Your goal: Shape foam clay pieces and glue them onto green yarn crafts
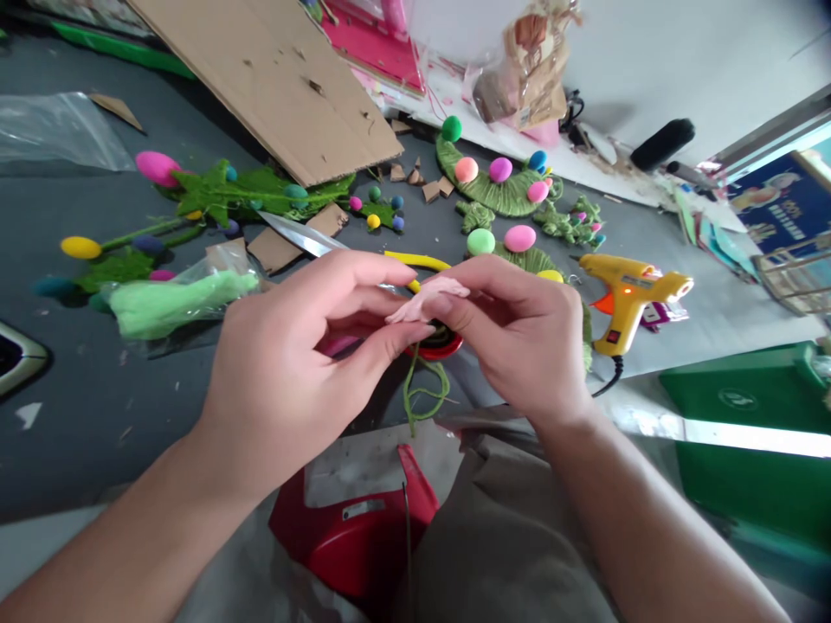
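Between my two hands is a small strip of soft pale pink material (425,298), perhaps clay; I cannot tell for sure. My left hand (295,346) pinches its left end between thumb and fingers. The right end is gripped by my right hand (519,324), with the thumb pressed on top. Just below the pink piece, a red round object (445,346) with a dark middle shows partly behind my fingers. A loop of green yarn (425,402) hangs beside it. Behind my left fingers lies a knife or scissor blade (295,234), its handle hidden.
A yellow hot glue gun (623,298) stands at right, its light lit. Green yarn-wrapped crescents (493,186) with coloured balls lie ahead. Cardboard (279,86) leans across the back. A bag of light green clay-like material (175,303) sits left. Below right is a green bin (753,407).
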### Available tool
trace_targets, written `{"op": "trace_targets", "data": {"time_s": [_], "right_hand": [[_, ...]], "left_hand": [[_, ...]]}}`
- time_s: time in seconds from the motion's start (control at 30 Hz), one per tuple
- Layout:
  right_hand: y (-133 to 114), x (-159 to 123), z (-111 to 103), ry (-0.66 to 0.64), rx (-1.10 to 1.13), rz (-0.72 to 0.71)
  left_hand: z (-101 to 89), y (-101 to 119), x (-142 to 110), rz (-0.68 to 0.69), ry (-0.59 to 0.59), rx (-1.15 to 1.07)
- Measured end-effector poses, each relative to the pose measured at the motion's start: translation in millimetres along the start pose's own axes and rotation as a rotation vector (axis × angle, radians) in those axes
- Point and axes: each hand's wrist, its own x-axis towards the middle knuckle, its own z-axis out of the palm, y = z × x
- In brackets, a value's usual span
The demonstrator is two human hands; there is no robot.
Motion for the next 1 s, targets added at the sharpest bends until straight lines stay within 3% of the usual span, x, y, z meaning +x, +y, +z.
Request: {"op": "trace_targets", "data": {"time_s": [0.13, 0.23, 0.37, 0.47, 0.57, 0.8, 0.87, 1.0], "right_hand": [[10, 7, -11, 0.171, -0.032, 0.044], [13, 9, -13, 0.232, 0.014, 0.056], [5, 3, -4, 0.031, 0.057, 0.066], [-2, -2, 4, -0.096, 0.074, 0.039], [-4, -1, 3, -0.079, 0.06, 0.005], [14, 8, -11, 0.176, -0.017, 0.079], [15, 8, -10, 0.155, -0.001, 0.077], [4, 0, 0, -0.045, 0.037, 0.042]], "left_hand": [[0.3, -1, -1, 0.016, -0.007, 0.024], [2.1, -2, -3, -0.026, -0.034, -0.089], [2.8, -3, -4, -0.059, -0.082, -0.227], [1.0, -4, -3, -0.014, -0.057, -0.152], [-1.5, -3, -3, 0.026, 0.004, -0.026], [-0.7, 0, -5, 0.007, 0.004, 0.02], [0.4, 0, -5, -0.033, -0.021, -0.086], [-0.6, -2, -6, -0.072, -0.046, -0.135]]}}
